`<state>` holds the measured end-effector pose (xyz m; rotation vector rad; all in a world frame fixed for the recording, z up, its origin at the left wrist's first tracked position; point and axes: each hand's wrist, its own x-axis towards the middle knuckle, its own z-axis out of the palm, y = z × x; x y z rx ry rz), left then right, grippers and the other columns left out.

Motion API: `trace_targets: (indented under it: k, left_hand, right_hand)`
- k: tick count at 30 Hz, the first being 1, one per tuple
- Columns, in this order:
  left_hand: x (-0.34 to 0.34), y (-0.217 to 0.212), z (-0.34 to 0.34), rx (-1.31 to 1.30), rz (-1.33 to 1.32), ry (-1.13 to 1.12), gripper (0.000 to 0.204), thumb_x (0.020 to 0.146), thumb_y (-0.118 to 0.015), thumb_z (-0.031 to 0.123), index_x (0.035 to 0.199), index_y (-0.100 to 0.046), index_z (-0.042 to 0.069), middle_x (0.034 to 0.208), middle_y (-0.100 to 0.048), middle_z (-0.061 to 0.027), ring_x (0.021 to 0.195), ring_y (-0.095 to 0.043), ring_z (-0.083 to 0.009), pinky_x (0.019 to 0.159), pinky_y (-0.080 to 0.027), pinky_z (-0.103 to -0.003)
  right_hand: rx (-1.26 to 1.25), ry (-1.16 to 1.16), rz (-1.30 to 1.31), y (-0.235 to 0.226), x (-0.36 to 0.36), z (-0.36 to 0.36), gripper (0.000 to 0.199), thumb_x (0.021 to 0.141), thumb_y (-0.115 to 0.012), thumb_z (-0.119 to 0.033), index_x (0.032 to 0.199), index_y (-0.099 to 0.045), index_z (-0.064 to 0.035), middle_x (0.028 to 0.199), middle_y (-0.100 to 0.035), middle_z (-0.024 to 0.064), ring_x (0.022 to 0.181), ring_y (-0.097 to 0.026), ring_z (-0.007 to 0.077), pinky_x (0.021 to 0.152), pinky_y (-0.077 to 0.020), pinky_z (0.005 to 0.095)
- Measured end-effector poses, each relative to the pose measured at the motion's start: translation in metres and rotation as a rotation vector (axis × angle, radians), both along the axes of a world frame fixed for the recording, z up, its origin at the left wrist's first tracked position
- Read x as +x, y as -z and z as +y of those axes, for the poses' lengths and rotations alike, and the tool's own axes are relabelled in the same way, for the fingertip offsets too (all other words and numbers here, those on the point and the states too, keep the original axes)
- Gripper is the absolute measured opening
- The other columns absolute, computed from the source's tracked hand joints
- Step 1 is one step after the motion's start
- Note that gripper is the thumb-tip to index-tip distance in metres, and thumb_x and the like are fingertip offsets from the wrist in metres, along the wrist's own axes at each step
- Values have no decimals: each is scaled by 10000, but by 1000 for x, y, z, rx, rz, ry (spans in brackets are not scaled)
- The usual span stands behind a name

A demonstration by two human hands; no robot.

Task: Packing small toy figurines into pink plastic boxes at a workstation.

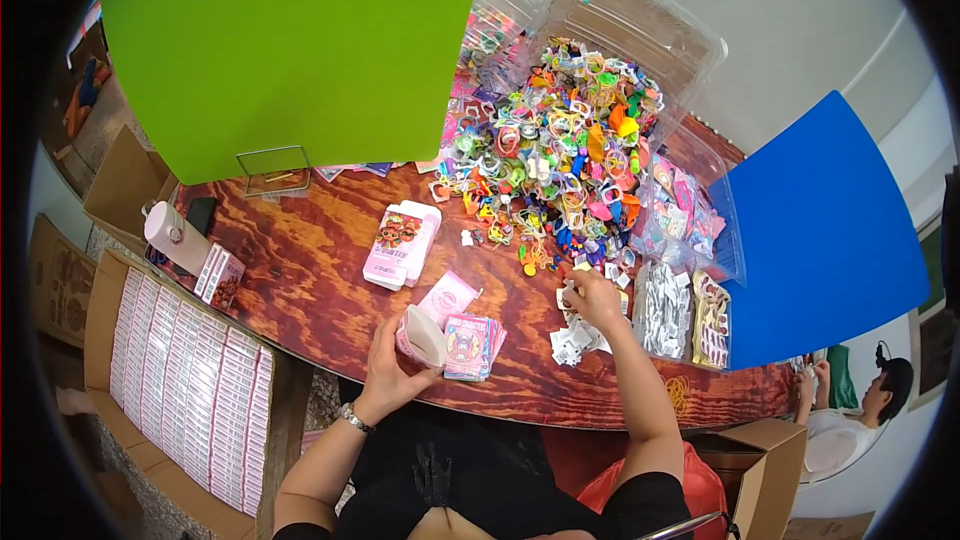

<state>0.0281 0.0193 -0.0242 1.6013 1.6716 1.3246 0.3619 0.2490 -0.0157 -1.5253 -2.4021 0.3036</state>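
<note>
My left hand [388, 368] is wrapped round a small pink and white paper pouch [421, 337], whose open mouth faces up. Just right of it lies a stack of pink printed cards [468, 348], and beyond that a flat pink packet [449, 297]. My right hand [597, 302] is over the little white packets [575, 340], at the near edge of a large heap of colourful small toys [560, 150]. Its fingertips are drawn together; what they hold, if anything, is too small to make out.
Clear bins of white packets [662, 310] and brown-and-cream pieces [711, 320] stand right. A pink box [402, 245], a bottle [176, 237] and a green board [290, 50] are left and ahead. A carton of packed boxes [190, 380] sits lower left. A person [850, 430] works far right.
</note>
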Motion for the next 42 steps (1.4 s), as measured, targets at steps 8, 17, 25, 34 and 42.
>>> trace_targets:
  k: [8, 17, 25, 34, 42]
  left_hand:
    - [3, -1, 4, 19, 15, 0, 922, 689, -919, 170, 1413, -381, -24, 1270, -544, -164, 1188, -578, -259, 1005, -485, -386]
    - [6, -1, 4, 26, 57, 2, 953, 691, -923, 207, 1431, -374, -38, 1285, -553, -185, 1201, -576, -290, 1009, -478, -406]
    - [10, -11, 8, 69, 39, -62, 840, 667, -913, 206, 1349, -470, -6, 1244, -565, -198, 1162, -558, -375, 981, -478, -454]
    - [15, -7, 12, 260, 1, -72, 652, 677, -897, 123, 1209, -534, 15, 1148, -604, -177, 1086, -585, -370, 929, -483, -445]
    - [19, -9, 6, 143, 22, -169, 664, 692, -900, 157, 1218, -523, 10, 1125, -603, -180, 1059, -598, -365, 910, -495, -439]
  right_hand:
    - [106, -22, 84, 4, 10, 8, 136, 906, -687, -208, 954, -712, -84, 901, -707, 135, 783, -692, 335, 698, -538, 437]
    - [-3, -60, -217, -9, 1, -6, 305, 870, -727, -290, 1123, -695, -124, 983, -729, 143, 850, -703, 322, 739, -544, 432]
    - [-69, -58, 285, -22, -12, -8, 142, 874, -743, -161, 967, -697, -64, 866, -702, 139, 745, -695, 275, 653, -535, 389]
    - [-131, -267, 365, -114, -94, -71, 121, 889, -748, -116, 975, -717, -37, 868, -698, 114, 698, -693, 192, 610, -533, 301]
    - [134, -637, 502, -119, -139, -116, 157, 881, -745, -41, 1036, -716, -34, 889, -688, 95, 732, -670, 152, 609, -543, 303]
